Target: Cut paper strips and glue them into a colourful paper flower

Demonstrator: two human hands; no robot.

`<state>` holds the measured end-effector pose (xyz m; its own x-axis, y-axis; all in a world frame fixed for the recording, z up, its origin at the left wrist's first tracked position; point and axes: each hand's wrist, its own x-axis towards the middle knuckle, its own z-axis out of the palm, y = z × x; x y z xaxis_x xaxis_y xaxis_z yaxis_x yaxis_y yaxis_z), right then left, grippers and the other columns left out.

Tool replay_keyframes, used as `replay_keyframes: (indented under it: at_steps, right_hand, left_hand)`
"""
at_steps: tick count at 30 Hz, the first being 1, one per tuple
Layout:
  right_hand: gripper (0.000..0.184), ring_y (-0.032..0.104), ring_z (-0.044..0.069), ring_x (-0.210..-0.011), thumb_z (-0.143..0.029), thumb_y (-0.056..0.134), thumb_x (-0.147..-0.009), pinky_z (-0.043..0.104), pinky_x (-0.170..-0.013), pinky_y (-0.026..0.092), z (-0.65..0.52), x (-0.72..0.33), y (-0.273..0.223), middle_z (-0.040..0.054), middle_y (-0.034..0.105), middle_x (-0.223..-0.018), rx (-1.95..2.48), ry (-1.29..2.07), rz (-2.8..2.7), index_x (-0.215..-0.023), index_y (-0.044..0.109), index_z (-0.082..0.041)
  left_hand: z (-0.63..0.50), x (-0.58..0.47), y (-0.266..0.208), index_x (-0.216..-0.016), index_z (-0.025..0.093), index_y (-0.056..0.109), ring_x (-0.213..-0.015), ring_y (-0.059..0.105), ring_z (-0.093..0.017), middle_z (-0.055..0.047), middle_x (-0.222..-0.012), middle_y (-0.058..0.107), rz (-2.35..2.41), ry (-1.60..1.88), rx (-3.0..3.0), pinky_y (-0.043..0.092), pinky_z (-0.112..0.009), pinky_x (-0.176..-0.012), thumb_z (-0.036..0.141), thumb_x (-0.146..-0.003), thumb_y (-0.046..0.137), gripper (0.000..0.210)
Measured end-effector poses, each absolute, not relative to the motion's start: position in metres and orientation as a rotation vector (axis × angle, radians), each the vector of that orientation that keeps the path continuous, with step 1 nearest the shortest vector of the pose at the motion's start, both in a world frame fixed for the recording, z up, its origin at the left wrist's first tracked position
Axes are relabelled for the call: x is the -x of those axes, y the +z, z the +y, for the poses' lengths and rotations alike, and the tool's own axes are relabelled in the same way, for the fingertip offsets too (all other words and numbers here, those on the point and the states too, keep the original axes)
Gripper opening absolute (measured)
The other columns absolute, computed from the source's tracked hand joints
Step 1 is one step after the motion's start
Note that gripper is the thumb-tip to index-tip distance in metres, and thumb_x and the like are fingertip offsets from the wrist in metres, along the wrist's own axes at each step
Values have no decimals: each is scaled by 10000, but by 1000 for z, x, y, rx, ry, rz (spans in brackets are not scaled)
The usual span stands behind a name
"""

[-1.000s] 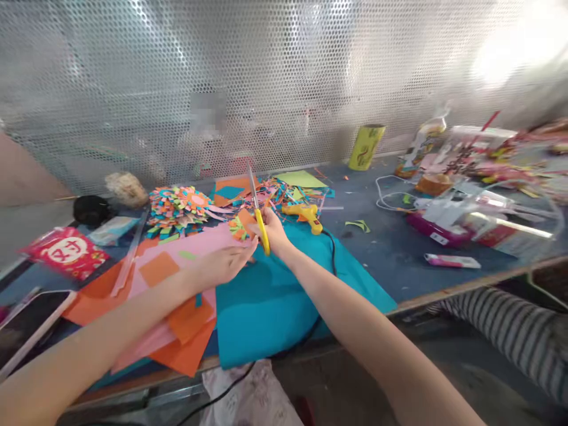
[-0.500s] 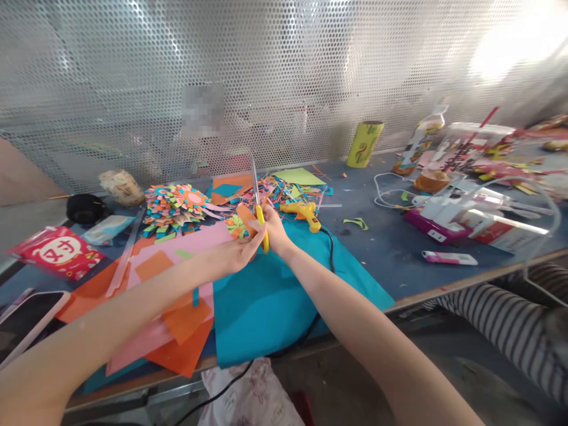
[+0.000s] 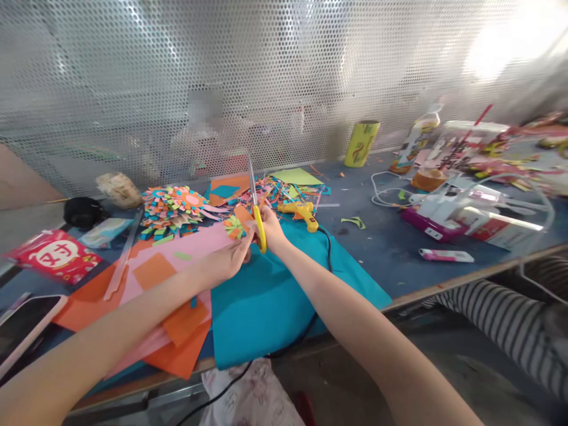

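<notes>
My right hand (image 3: 271, 229) is wrapped round the yellow handles of a pair of scissors (image 3: 259, 228), whose metal blades point up and away from me. Close beside it on the left, my left hand (image 3: 233, 257) has its fingers pinched together at a small piece of orange paper (image 3: 242, 213). Part of that piece is hidden by the fingers. Just behind the left fingers lies a small fringed paper flower (image 3: 232, 226) in green and orange. Beneath both hands is a large blue paper sheet (image 3: 255, 313), with pink paper (image 3: 202, 241) to its left.
A yellow glue gun (image 3: 302, 212) with a black cord lies right of my hands. Behind are paper scraps (image 3: 279, 192) and a pile of fringed paper flowers (image 3: 173, 210). A phone (image 3: 29, 331) lies left, a power strip (image 3: 432, 225) right. Striped-clad legs (image 3: 492, 316) show beside the table.
My left hand has shifted slightly left and down, and its fingers look a little straighter. The scissors stay upright in my right hand. The view has moved a little.
</notes>
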<state>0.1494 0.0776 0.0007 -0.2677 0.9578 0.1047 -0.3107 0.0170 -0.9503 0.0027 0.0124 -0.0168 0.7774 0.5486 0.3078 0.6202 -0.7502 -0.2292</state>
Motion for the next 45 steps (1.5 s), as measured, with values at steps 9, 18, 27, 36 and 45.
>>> replay_keyframes:
  at_steps: [9, 18, 27, 36, 45]
  right_hand:
    - [373, 432, 47, -339, -224, 672, -554, 161, -326, 352, 75, -151, 4, -146, 414, -516, 792, 1494, -1220, -746, 352, -225]
    - [361, 441, 38, -369, -214, 684, -556, 158, -349, 363, 74, -153, 4, -135, 438, -549, 787, 1471, -1216, -725, 365, -219]
    - [417, 426, 37, -341, -277, 726, -529, 159, -316, 343, 68, -157, 9, -151, 416, -502, 767, 1467, -1205, -740, 372, -216]
    - [360, 429, 38, -315, -231, 659, -547, 156, -299, 364, 71, -154, 4, -158, 420, -494, 759, 1474, -1185, -736, 352, -222]
    - [371, 458, 55, -295, -240, 655, -542, 158, -291, 371, 70, -155, 5, -163, 446, -473, 767, 1505, -1202, -743, 344, -225]
  left_hand:
    - [3, 1, 1, -1454, 112, -62, -824, 672, -173, -78, -912, 698, -879, -426, 2696, 544, -284, -733, 218, -959, 298, 621]
    - [1, -6, 6, -1376, 40, 271, -778, 656, -161, -99, -872, 703, -501, -254, 2507, 516, -269, -721, 51, -900, 296, 477]
    - [8, -21, 14, -1319, 107, 337, -570, 561, -153, -8, -663, 607, -111, -196, 2463, 478, -294, -589, 17, -848, 384, 482]
    - [6, -25, 20, -1315, 73, 300, -580, 559, -157, -12, -676, 608, -104, -104, 2484, 454, -286, -598, 12, -855, 331, 465]
    - [4, -6, 12, -1364, 87, 289, -739, 633, -168, -71, -806, 676, -273, -167, 2569, 503, -292, -699, 64, -901, 256, 465]
